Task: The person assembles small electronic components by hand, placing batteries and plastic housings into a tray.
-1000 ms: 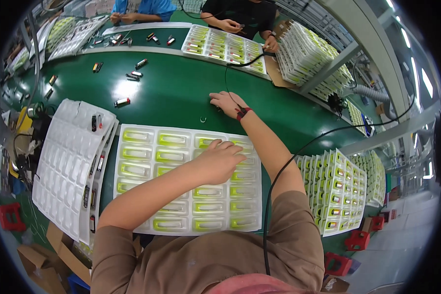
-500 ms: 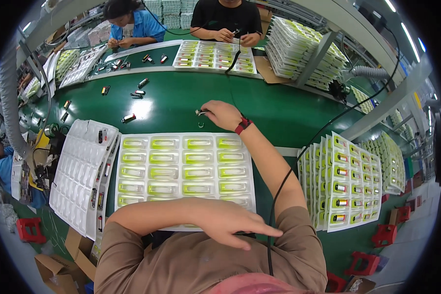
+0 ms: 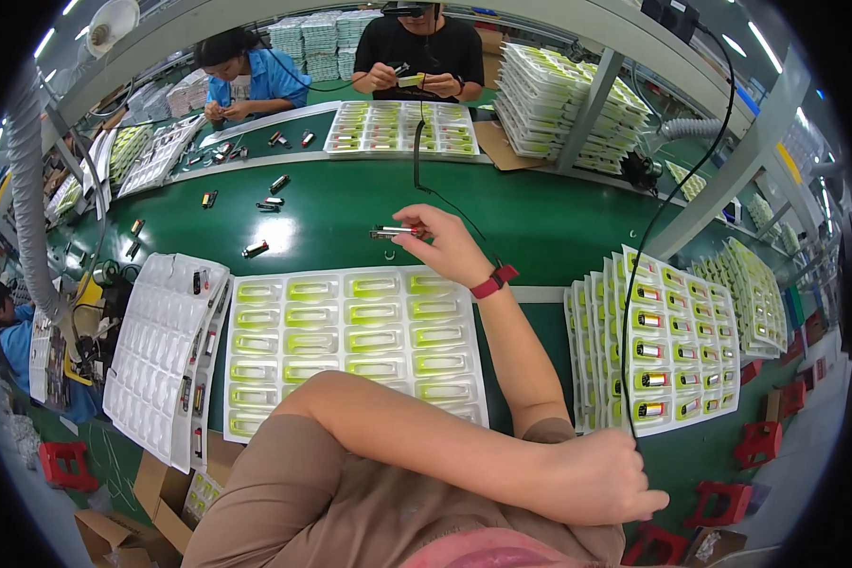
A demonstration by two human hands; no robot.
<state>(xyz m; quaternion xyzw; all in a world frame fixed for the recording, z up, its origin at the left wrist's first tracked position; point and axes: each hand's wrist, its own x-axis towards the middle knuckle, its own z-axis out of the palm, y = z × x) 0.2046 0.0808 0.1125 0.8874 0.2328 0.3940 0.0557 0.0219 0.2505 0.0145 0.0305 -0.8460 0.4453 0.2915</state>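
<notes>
My right hand reaches out over the green work surface, a red band on its wrist. Its thumb and fingers pinch a small battery-like part, slim and silvery with dark and red ends. My left forearm lies across my body to the right. My left hand has its fingers curled where a black cable runs down into it; the lower cable is hidden there. Between my arms and the surface lies a white moulded tray with lime-green clear cases in its pockets, its near part covered by my left arm.
A stack of white trays leans at left. Filled trays stand tilted at right. Several loose battery-like parts lie ahead. Two people work across the surface, beside a tall tray stack. Red stools stand below.
My left hand has swung right and curled its fingers, and the cable has shifted right with it. My right hand has turned, showing the part it holds more plainly. The view has shifted slightly.
</notes>
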